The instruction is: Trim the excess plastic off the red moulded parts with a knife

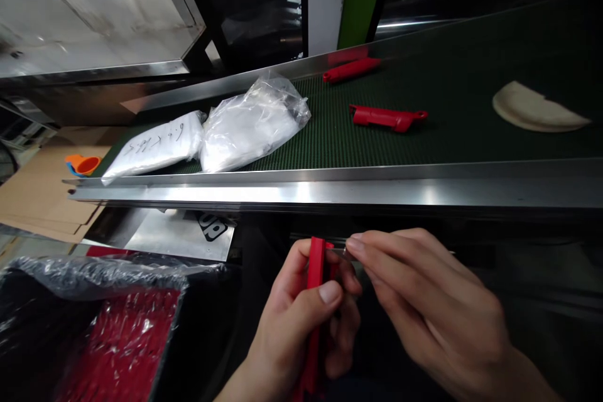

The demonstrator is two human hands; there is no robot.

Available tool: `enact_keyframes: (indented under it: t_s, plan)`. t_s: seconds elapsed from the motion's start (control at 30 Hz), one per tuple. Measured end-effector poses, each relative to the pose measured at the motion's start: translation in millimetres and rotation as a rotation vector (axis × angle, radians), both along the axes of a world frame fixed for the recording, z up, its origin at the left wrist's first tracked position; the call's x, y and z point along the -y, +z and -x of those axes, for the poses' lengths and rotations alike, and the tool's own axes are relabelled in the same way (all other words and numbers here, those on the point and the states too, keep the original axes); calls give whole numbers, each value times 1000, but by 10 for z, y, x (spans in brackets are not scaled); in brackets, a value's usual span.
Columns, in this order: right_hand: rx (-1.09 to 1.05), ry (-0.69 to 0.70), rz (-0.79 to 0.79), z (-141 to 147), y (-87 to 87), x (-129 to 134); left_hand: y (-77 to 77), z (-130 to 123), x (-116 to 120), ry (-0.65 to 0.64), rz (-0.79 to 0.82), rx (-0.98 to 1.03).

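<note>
My left hand (294, 320) is wrapped round a long red plastic part (315, 267), held upright in front of the conveyor with the thumb pressed along it. Much of the part's lower end is hidden by fingers. Pinched in my right hand (433, 301) is a thin metal blade (336, 252), its tip at the upper end of the red part. The blade's handle end is covered by my fingers. On the belt beyond lie two loose red plastic parts, the nearer one (386, 118) with an eyelet at its end and the farther one (351, 70) by the back rail.
A green conveyor belt (325, 144) with a metal edge (377, 193) runs across. It carries white bagged packs (249, 132) and a cream half-round piece (532, 108). A plastic-lined box (181, 320) of red parts stands lower left. Orange cups (87, 165) rest on cardboard (38, 195).
</note>
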State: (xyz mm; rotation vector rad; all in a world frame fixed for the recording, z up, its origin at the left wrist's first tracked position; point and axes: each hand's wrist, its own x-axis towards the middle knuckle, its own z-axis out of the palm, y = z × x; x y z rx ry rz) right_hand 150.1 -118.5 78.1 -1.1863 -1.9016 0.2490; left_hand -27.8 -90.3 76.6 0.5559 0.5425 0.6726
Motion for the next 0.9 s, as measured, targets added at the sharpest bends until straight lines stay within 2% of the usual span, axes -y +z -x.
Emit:
enact_keyframes:
  t_s: [0.17, 0.33, 0.43, 0.53, 0.6, 0.67, 0.77, 0.9]
  plan:
    - [8, -3, -14, 21, 19, 4, -31, -21, -12, -26, 1, 19]
    - [52, -7, -43, -4, -24, -22, -71, 6, 14, -30, -51, 202]
    - [95, -143, -71, -79, -90, -88, -53, 42, 57, -100, -80, 254]
    - [-5, -250, -44, -133, -101, -142, -52, 40, 67, -126, -53, 271]
    - [-47, -199, -3, -133, -61, -144, -73, 18, 48, -125, -8, 324]
    - [-35, -89, 15, -121, -8, -119, -92, 2, 28, -128, 49, 390]
    - [45, 40, -8, -133, 38, -66, -91, 20, 26, -121, 154, 366]
    - [243, 60, -89, -193, 33, -43, -60, 94, 39, -172, 286, 415]
